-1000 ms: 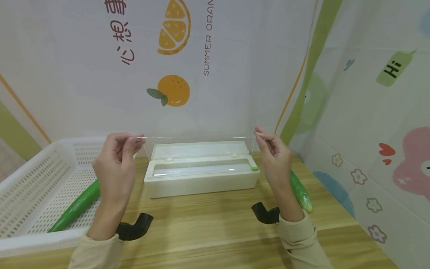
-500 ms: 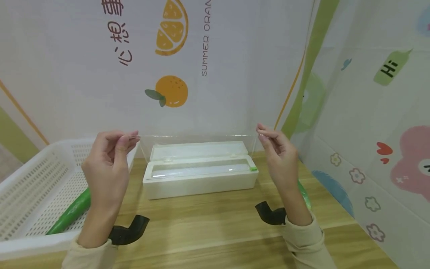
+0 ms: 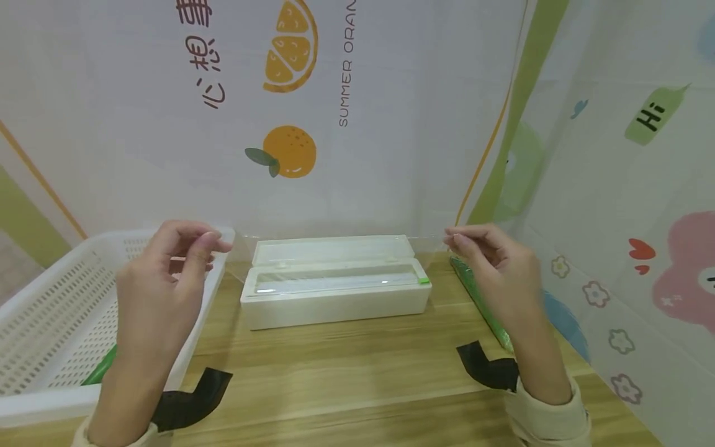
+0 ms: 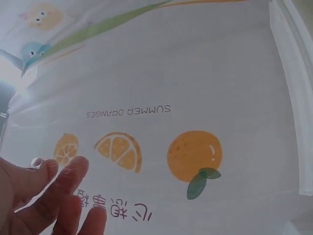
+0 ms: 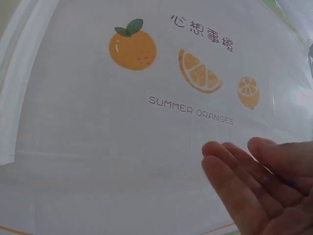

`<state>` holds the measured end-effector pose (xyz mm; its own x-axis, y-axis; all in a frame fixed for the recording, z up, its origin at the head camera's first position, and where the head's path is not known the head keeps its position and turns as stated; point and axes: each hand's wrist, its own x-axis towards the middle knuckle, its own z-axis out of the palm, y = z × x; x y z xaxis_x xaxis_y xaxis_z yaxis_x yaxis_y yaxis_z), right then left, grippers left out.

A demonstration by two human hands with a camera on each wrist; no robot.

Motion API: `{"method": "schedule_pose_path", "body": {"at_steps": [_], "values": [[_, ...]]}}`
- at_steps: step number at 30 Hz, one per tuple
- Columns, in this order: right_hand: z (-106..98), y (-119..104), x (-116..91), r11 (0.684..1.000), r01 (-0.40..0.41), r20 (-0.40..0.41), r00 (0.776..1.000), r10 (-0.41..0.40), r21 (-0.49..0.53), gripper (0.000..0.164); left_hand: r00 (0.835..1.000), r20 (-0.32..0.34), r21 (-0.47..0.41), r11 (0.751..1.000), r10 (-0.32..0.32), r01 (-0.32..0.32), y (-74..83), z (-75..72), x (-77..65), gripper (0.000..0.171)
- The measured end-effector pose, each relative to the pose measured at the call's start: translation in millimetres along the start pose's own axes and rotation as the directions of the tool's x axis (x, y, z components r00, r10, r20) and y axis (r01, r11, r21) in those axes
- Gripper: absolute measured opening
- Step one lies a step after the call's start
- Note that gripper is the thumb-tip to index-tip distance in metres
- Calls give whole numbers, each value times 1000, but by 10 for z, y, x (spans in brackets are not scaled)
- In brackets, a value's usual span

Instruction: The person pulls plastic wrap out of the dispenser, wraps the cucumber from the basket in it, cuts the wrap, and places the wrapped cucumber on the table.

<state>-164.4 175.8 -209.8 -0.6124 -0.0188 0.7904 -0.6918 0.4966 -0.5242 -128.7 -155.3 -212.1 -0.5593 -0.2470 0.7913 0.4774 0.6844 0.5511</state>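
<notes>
A thin clear sheet of cling film (image 3: 430, 243) spans the space between my two raised hands, its upper edge showing as a faint line. My left hand (image 3: 162, 273) pinches one end between thumb and fingertips, the other fingers loosely bent. At the opposite end, the fingertips of my right hand (image 3: 499, 267) pinch the film. Beyond and below the sheet stands a white cling film dispenser box (image 3: 335, 310), lid raised, with a green slider (image 3: 422, 280) at its right end. In the left wrist view, thumb and forefinger of the left hand (image 4: 54, 191) meet.
A white perforated basket (image 3: 215, 292) at left holds a green cucumber (image 3: 100, 366), partly behind my left forearm. Another shiny green cucumber (image 3: 480, 301) lies on the wooden table (image 3: 335, 379) right of the box. A printed cloth (image 3: 380, 174) hangs behind.
My hands have moved farther apart, the left to the left and the right to the right, and sit slightly lower. The film between them has come down across the box lid in view.
</notes>
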Motion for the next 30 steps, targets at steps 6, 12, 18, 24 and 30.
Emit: {"method": "schedule_pose_path", "body": {"at_steps": [6,12,18,24,30], "values": [[-151,-86,-60,944,182,113,981,-156,-276,8,993,96,77,994,71,-78,17,-123,-35,8],[-300,-81,-102,942,230,334,932,-141,-243,10,945,302,-14,991,128,-130,-89,-237,-112,7],[-367,-53,-204,972,178,634,773,-40,-156,12,794,506,-200,942,336,-271,-242,-295,-198,27],[-319,21,-282,990,34,827,553,98,-140,10,472,784,-419,905,403,-76,-512,-288,-335,29],[-145,114,-406,979,-68,908,365,205,-193,13,234,912,-371,921,337,118,-657,-175,-528,13]]}}
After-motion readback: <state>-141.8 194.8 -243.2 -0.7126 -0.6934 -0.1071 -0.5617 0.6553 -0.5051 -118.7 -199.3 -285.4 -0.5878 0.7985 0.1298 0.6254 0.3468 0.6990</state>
